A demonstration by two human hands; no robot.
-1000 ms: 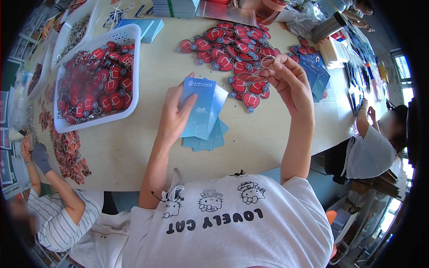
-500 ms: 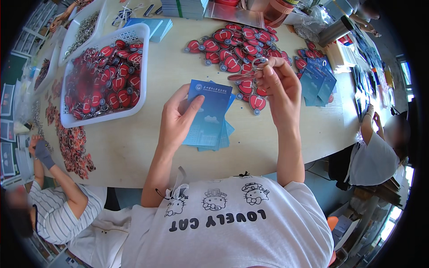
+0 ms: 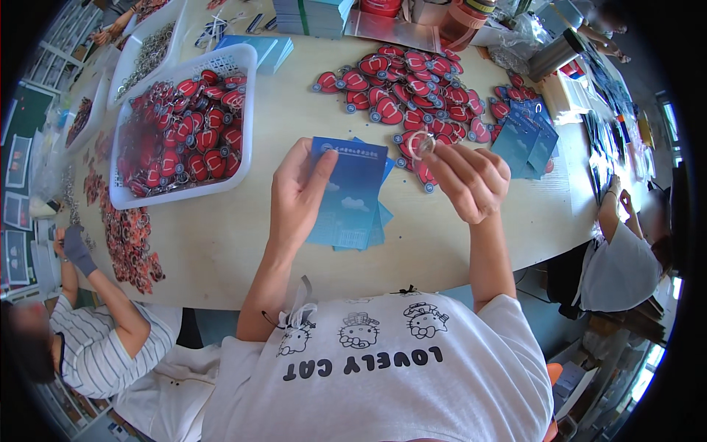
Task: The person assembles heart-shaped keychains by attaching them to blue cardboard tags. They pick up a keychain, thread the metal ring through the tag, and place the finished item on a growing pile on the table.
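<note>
The left hand (image 3: 294,193) pinches a blue card (image 3: 345,190) above the card stack near the desk's front edge. The right hand (image 3: 471,179) nips a small metal ring (image 3: 422,144) at its fingertips. The card looks light and bendable, best held by its edge; the ring looks stiff and slippery.

White basket (image 3: 249,103) of red charms at far left, a loose red charm pile (image 3: 412,81) at far centre, blue card stack (image 3: 530,140) at right, a striped-sleeved co-worker (image 3: 96,331) near left.
</note>
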